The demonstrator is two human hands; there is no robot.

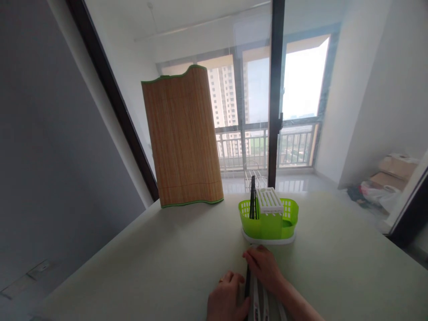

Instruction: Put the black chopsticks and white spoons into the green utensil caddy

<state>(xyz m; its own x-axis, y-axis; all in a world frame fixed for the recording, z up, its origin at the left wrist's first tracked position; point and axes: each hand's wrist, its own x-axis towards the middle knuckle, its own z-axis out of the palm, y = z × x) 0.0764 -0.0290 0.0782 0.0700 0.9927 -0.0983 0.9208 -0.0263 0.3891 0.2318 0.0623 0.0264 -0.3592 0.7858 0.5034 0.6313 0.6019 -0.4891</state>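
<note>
A dark bundle of what look like black chopsticks lies upright in view at the table's near edge. My left hand is closed around its lower left side, with a ring on one finger. My right hand curls its fingers over the far end of the same bundle. Under my right wrist are long pale strips with dark red lettering; their kind is unclear. Just beyond my hands stands a bright green cutlery basket on a white base. Several black chopsticks stand in its left compartment, beside a white slatted rack.
A bamboo mat with green edging stands upright at the table's back left. The pale table reaches back to a dark-framed glass door. Past the glass are a wire rack, a balcony railing, and cardboard boxes with plastic bags.
</note>
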